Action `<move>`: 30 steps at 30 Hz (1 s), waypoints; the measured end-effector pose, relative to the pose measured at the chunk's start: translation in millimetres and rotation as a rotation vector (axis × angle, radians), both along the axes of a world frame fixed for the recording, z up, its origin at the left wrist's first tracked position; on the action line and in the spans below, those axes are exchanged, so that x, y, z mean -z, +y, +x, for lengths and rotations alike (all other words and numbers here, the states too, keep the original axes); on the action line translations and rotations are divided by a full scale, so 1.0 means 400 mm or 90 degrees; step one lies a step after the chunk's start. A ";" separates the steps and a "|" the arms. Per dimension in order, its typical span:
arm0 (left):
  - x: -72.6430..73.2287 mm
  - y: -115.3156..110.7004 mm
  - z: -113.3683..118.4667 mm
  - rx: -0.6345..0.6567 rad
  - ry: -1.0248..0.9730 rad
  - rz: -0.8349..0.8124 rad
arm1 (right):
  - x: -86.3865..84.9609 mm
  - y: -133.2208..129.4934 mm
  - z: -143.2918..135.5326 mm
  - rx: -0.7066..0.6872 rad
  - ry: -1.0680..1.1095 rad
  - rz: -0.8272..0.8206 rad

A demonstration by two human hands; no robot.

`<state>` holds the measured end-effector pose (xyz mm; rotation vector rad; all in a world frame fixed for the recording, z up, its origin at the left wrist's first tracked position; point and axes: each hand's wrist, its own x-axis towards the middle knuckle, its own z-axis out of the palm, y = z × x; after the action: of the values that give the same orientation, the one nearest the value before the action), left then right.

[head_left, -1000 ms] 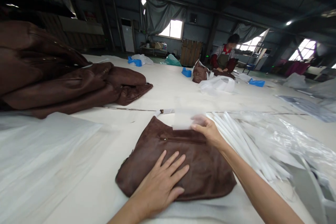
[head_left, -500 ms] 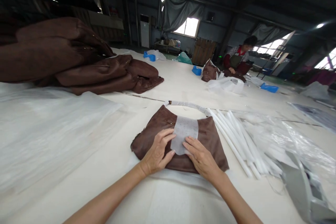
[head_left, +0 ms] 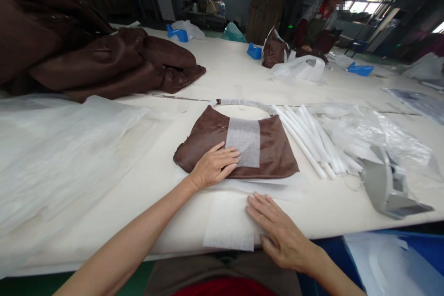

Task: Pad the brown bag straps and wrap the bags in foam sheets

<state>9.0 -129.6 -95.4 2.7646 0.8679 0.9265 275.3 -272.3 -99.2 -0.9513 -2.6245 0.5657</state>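
Note:
A brown handbag [head_left: 197, 141] lies flat in front of me, its handle [head_left: 246, 102] wrapped in clear film and pointing away. Across its middle sits a thin whitish sheet [head_left: 247, 141]. My left hand [head_left: 217, 164] rests on the lower left of the bag with fingers stretched out, their tips over the sheet's edge. Below the bag, a strip of similar white material [head_left: 229, 224] reaches the table's front edge. My right hand [head_left: 277, 229] is open beside that strip, fingertips at its right side. Neither hand grips anything.
White tubes [head_left: 308, 143] and clear plastic [head_left: 388, 138] lie right of the bag, near a grey tape dispenser [head_left: 385, 189]. Translucent sheets [head_left: 69, 138] cover the left side, with a brown heap of bags [head_left: 114, 60] behind. Across the table [head_left: 229, 74] a person [head_left: 315, 23] works.
My right hand has left the sheet on the bag and moved down toward the table's front edge. My left hand stays on the bag. The view has tilted downward.

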 end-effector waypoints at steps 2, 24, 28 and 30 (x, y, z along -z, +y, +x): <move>-0.001 0.000 0.001 0.001 0.003 -0.003 | 0.016 -0.024 -0.002 0.016 -0.015 -0.014; -0.019 -0.005 -0.006 0.017 0.027 -0.052 | -0.087 0.111 -0.107 0.039 0.210 0.188; -0.032 0.002 -0.022 0.071 -0.032 -0.145 | -0.108 0.255 -0.111 0.204 0.174 0.120; -0.044 0.005 -0.032 0.076 -0.072 -0.236 | -0.098 0.297 -0.118 0.298 0.161 0.049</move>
<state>-3.7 -127.4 -77.8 2.3958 0.7594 0.7988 228.0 -153.4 -60.1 -1.3169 -2.0876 0.4288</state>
